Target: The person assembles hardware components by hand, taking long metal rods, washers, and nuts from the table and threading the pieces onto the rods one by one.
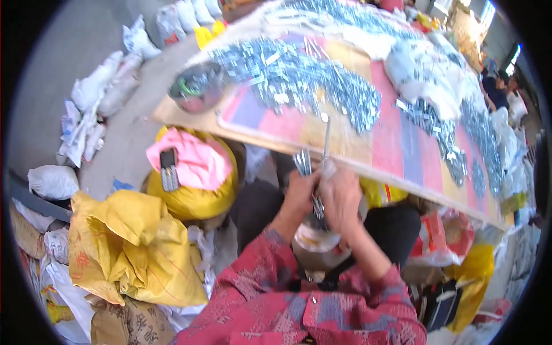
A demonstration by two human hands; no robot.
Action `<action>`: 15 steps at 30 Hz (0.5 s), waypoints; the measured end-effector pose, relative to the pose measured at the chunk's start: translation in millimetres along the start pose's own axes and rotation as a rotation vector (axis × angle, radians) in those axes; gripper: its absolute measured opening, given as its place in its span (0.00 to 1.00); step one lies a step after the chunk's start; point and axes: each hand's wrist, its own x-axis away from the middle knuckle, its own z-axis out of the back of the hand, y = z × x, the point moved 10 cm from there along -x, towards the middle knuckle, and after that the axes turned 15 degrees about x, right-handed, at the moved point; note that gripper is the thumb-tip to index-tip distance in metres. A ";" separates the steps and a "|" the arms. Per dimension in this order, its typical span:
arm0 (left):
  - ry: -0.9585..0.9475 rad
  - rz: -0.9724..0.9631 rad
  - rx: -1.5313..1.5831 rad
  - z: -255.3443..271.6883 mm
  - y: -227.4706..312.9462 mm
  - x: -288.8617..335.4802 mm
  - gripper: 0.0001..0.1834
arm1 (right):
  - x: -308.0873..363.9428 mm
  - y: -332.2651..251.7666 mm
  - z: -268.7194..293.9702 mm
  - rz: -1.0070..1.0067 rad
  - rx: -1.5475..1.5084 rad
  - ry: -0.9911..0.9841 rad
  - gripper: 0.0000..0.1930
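Note:
My left hand (300, 192) is closed around a small bundle of shiny metal strips (302, 162), whose ends stick out above the fingers. Right beside it, my right hand (343, 195) is closed and slightly blurred. A thin straight metal rod (327, 137) rises from its fingers toward the table edge; its exact kind is unclear. Both hands are close together above my lap, over a round container (315, 240) with a pale top. On the table in front lies a large heap of loose metal strips (287, 72).
The striped tabletop (287, 118) has a dark bowl (197, 86) at its left corner and white sacks (422, 75) at right. To my left, a phone (169, 169) lies on a pink cloth (198, 158) over a yellow bundle. A crumpled yellow sack (138, 247) stands nearer.

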 end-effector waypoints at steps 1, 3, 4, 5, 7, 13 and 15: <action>-0.116 0.054 0.077 15.9 -9.2 -6.2 0.10 | 1.4 -36.7 6.0 0.171 0.009 -0.045 0.12; -0.243 0.124 0.270 -4.7 -4.2 16.1 0.13 | -4.2 -59.5 47.5 0.139 -0.274 0.024 0.11; -0.127 0.157 0.346 -9.0 -2.0 27.8 0.11 | -5.2 -57.2 54.0 0.147 -0.309 0.043 0.12; -0.140 0.119 0.218 -11.5 2.5 27.3 0.09 | -3.8 -29.1 43.7 -0.021 -0.383 0.010 0.11; -0.200 0.225 -0.001 -19.5 1.0 26.3 0.08 | 1.9 25.9 31.4 -0.422 -0.635 -0.017 0.09; -0.320 0.417 0.065 -37.7 -9.0 48.5 0.06 | 23.6 61.0 -14.6 -0.650 -1.265 -0.298 0.09; -0.323 0.451 0.035 -35.6 -12.9 58.2 0.06 | 34.0 57.3 -21.6 -0.630 -1.271 -0.328 0.09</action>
